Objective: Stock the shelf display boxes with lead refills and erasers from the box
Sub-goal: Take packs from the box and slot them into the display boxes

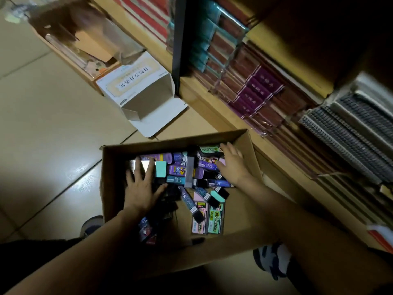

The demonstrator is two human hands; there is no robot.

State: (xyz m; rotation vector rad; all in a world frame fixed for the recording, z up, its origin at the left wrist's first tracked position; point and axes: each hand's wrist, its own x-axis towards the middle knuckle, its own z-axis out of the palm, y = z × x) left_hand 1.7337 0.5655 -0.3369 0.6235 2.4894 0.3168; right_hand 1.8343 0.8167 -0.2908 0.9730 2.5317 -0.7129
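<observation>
Your left hand (139, 185) lies flat, fingers spread, on a shiny silver packet (145, 166) at the left side of the brown cardboard box (165, 145) on the tiled floor (53, 124), gripping nothing. Your right hand (231, 165) is also spread open, resting on purple lead refill cases (209, 167) near the far right corner of the box. Teal block erasers (161, 169) lie between the hands, and a white open-ended display box (146, 90) sits on the floor beyond, against the wooden shelf (204, 101).
</observation>
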